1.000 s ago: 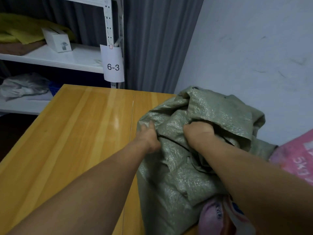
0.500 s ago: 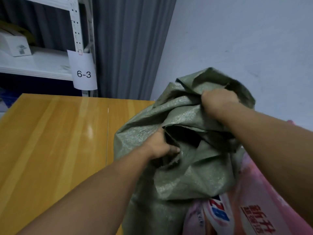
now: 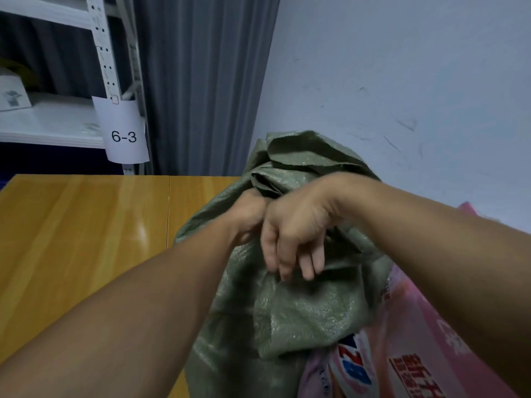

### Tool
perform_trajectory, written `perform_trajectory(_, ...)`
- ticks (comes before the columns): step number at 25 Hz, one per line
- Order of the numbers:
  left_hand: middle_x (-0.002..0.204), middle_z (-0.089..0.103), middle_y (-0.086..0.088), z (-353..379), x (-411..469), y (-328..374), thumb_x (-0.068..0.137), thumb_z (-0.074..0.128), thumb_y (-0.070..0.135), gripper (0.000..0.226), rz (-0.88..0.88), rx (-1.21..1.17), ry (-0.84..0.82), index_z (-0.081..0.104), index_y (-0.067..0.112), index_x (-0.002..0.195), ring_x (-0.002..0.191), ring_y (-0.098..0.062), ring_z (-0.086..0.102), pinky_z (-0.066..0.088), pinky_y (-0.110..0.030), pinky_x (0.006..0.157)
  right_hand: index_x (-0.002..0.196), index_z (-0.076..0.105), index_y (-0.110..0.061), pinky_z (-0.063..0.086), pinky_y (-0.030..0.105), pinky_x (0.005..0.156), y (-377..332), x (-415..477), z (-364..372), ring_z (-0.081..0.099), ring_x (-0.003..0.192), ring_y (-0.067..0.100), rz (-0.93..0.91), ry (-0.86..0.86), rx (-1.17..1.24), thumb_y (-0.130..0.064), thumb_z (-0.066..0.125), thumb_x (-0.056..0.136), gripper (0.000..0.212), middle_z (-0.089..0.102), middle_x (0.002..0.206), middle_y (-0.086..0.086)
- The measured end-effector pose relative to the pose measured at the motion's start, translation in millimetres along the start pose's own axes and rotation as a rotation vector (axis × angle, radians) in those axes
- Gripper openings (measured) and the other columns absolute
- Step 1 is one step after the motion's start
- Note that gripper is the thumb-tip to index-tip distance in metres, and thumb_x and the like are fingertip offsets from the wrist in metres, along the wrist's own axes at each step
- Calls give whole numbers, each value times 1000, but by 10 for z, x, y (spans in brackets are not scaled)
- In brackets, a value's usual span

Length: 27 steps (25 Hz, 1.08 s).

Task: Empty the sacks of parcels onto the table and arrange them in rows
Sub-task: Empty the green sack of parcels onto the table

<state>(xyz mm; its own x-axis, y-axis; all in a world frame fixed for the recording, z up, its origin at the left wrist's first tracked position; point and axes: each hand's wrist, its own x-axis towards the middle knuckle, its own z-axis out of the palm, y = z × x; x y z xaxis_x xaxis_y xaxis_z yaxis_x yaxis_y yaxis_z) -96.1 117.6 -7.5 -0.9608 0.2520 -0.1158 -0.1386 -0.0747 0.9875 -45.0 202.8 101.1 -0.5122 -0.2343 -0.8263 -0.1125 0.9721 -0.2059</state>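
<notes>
left hand [image 3: 247, 218] grips green sack [image 3: 301, 311]; right hand [image 3: 297, 225] loosely curled, fingertips on it.

We see a glossy yellow-wood table [image 3: 86, 239] with a thin seam running back to its far edge. A crumpled green woven sack [image 3: 287, 311] is heaped over the table's right side, hiding the right edge. Reflected light gleams on the wood left of the seam.
</notes>
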Motion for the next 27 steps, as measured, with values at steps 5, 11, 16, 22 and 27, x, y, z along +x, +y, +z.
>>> perform_trajectory(5, 46, 61, 2, 104, -26, 212, 104, 32, -5, 32, -18, -91, -58, 54, 10, 86, 35, -3, 54, 41, -15, 34, 157, 28, -31, 62, 44, 69, 61, 521, 478, 62, 117, 37, 21, -247, -126, 6, 73, 85, 92, 36, 158, 13)
perform_trajectory(11, 87, 76, -6, 18, -48, 290, 105, 35, 4, 27, -51, -234, -65, 60, 13, 101, 69, -15, 72, 61, -35, 75, 138, 57, -9, 47, 35, 97, 166, 496, 495, 55, 124, 29, 230, 55, -902, -21, 81, 83, 62, 51, 148, 12)
perform_trajectory(16, 113, 72, -7, -244, 19, 221, 94, 51, 4, 27, 3, -92, 60, 59, 16, 117, 99, -19, 69, 52, -37, 87, 132, 58, -10, 46, 46, 106, 568, 305, 63, 51, 127, 33, 290, 564, -858, -23, 51, 102, 34, 53, 137, 15)
perform_trajectory(22, 158, 25, -9, -506, 149, -255, 58, 85, 36, 118, -116, 608, 227, 20, 30, 156, 141, -39, 32, 38, -59, 111, 123, 63, -10, 44, 44, 94, 944, 142, -507, 47, 120, 35, 464, 1057, -889, -16, 49, 98, 29, 52, 126, 14)
perform_trajectory(27, 160, 27, -11, -283, 192, -617, 63, 91, 40, 128, -161, 668, -27, 6, 23, 158, 144, -35, 32, 31, -51, 117, 134, 50, -2, 50, 50, 92, 1051, 517, -503, 57, 114, 44, 322, 1137, -420, -1, 55, 93, 41, 41, 132, 23)
